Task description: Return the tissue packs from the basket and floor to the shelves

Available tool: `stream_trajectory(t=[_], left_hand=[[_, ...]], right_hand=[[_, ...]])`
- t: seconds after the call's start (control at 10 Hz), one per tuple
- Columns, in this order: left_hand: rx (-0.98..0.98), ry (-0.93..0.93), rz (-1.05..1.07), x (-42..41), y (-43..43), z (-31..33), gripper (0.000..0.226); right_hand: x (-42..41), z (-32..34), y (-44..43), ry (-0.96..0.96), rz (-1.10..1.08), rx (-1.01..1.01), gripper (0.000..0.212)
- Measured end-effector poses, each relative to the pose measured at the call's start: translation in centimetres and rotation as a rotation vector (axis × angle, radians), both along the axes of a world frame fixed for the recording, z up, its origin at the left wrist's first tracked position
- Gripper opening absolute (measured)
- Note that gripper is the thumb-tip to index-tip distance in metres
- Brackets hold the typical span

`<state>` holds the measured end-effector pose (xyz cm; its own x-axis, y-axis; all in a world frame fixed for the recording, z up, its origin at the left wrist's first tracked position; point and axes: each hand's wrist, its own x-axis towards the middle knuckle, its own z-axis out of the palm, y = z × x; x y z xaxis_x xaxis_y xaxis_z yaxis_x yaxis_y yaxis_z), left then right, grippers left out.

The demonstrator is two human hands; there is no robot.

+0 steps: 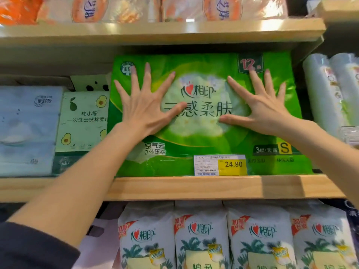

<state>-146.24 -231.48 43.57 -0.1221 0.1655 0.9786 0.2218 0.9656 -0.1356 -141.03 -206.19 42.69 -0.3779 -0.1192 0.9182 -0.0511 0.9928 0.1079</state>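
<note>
A large green tissue pack (pixel 204 144) stands upright on the middle wooden shelf (pixel 194 187), filling most of the gap under the shelf above. My left hand (pixel 143 105) lies flat on its left half with fingers spread. My right hand (pixel 260 105) presses flat on its right half, fingers straight and splayed too. A white and yellow price tag reading 24.90 (pixel 220 165) sits at the pack's lower front edge. No basket or floor is in view.
Left of the green pack stand a pale avocado-print box (pixel 83 117) and a light blue tissue pack (pixel 27 131). Clear-wrapped rolls (pixel 332 90) stand at its right. White tissue packs (pixel 202 235) fill the shelf below; orange-labelled packs (pixel 89 8) line the top shelf.
</note>
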Motion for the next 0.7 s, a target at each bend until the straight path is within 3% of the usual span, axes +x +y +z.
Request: stream_trajectory(t=[0.4, 0.7], left_hand=[[-0.035, -0.098, -0.005, 1.4, -0.9, -0.3, 0.076], [-0.076, -0.233, -0.130, 6.4, -2.9, -2.3, 0.066]], right_hand=[[0.6, 0.0, 0.1, -0.016, -0.010, 0.030, 0.102], [5.3, -2.5, 0.2, -0.130, 0.073, -0.013, 0.084]])
